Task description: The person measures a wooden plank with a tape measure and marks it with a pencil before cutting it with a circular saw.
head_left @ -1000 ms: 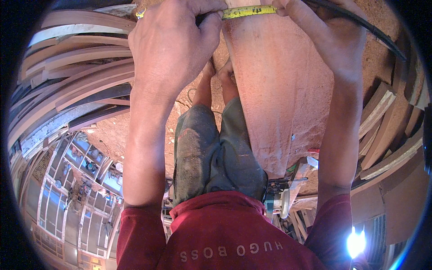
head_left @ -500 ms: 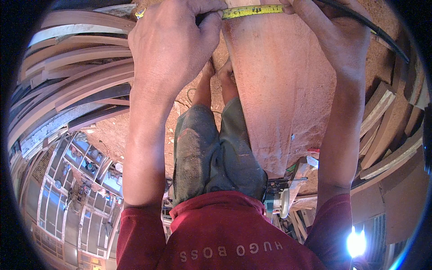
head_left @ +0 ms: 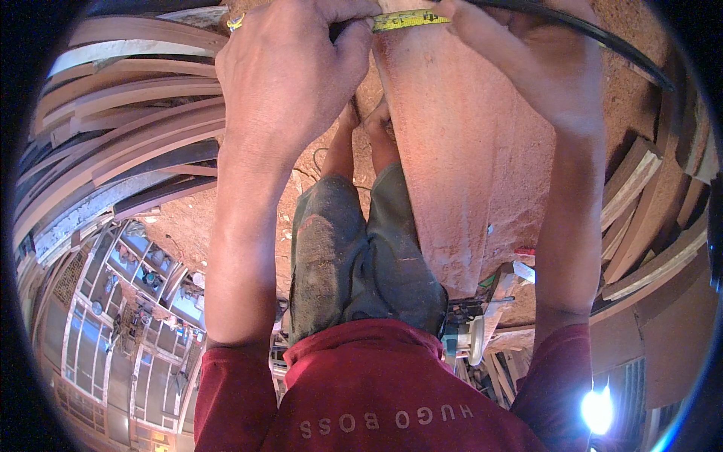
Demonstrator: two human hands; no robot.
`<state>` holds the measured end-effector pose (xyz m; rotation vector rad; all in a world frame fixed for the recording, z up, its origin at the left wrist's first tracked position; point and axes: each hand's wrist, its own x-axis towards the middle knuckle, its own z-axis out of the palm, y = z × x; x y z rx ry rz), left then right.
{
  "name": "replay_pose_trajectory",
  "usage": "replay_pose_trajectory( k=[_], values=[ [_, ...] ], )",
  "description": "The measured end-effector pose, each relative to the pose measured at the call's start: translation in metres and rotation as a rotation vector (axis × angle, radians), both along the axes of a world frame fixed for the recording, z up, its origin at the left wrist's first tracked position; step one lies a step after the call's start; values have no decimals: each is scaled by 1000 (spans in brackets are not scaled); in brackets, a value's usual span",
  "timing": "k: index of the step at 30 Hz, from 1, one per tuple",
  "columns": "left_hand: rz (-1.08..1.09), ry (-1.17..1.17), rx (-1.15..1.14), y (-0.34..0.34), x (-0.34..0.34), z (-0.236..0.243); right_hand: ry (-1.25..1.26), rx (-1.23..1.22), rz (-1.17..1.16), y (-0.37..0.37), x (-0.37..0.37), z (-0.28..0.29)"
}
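The reddish wooden board [head_left: 467, 173] looks stiff and heavy under my hands. Across its top edge runs the thin, springy yellow tape measure [head_left: 410, 19]: my left hand [head_left: 290, 75] pinches it, my right hand [head_left: 520, 56] grips it too.

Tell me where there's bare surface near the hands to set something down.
The reddish board is bare from the yellow tape measure the left hand and right hand hold, toward the circular saw. The dusty floor beside the legs is open. Stacked wood strips and offcuts crowd both sides.
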<state>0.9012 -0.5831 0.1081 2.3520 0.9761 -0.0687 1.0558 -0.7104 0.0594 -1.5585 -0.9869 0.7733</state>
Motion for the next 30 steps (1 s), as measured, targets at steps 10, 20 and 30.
replay_pose_trajectory(
  k=[10, 20, 30],
  values=[
    [7, -15, -10, 0, 0, -1, -75, -58, 147, 16, -8, 19],
    [-74, 38, 18, 2, -25, -17, -416, 65, -321, -8, 14, -5],
    [61, 45, -121, 18, -73, -2, -461, -214, -546, -63, 12, -11]
  ],
)
